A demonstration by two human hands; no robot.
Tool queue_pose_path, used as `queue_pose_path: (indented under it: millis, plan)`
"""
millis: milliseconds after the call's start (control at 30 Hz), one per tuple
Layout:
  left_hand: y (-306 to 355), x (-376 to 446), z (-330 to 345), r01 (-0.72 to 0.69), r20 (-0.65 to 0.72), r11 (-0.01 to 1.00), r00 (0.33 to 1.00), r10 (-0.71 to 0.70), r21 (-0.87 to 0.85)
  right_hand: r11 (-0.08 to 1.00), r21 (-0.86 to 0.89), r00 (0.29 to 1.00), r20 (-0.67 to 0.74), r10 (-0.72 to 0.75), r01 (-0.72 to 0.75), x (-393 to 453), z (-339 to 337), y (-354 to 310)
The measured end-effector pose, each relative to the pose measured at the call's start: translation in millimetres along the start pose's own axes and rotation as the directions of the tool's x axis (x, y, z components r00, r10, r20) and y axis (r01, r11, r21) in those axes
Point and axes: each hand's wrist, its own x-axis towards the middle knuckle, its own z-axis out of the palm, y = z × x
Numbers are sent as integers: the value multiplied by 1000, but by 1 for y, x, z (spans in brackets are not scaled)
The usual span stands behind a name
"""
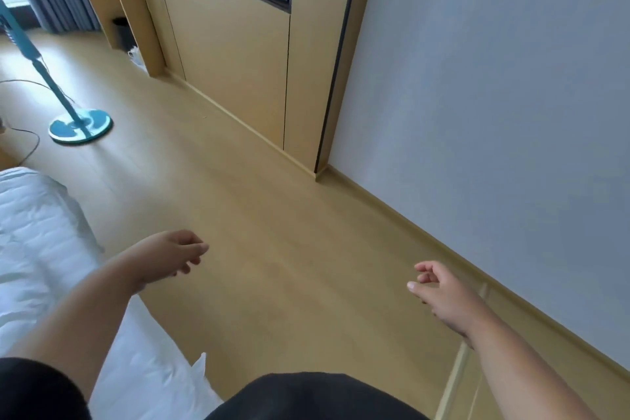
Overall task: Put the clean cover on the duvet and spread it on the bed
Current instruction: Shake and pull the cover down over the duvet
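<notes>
Hands hang over the wooden floor (259,215): left hand (170,254) and right hand (439,290) empty, fingers loosely curled; white duvet (37,249) at nine o'clock.

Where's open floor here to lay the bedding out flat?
The wood floor lies bare between the white bedding and the grey wall. Far left is crowded: the teal fan base and its cord.
</notes>
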Motion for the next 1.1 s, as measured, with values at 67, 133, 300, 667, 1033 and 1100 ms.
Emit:
queue_pose_path:
  millis: [67, 133, 300, 667, 1033, 1100]
  plan:
    - [23, 27, -13, -17, -11, 1000, 1000, 17, -13, 1000, 1, 1000, 14, -23, 23, 36, -3, -25]
    - [40, 53, -20, -21, -22, 999, 1000, 20, -27, 998, -4, 997, 57, -58, 58, 76, -2, -51]
    - [49, 113, -33, 113, 11, 993, 994, -113, 23, 988, -25, 967, 214, -142, 150, 200, 15, -120]
    - [65, 163, -94, 349, -242, 859, 857, -454, -376, 872, -105, 733, 595, -330, 478, 422, 83, -371]
    - [-27, 211, -186, 395, -206, 625, 712, -671, -673, 728, -115, 472, 826, -308, 676, 461, 262, -538]
    - [-45, 237, -228, 387, -216, 647, 726, -653, -657, 727, -129, 492, 812, -313, 675, 478, 283, -585]
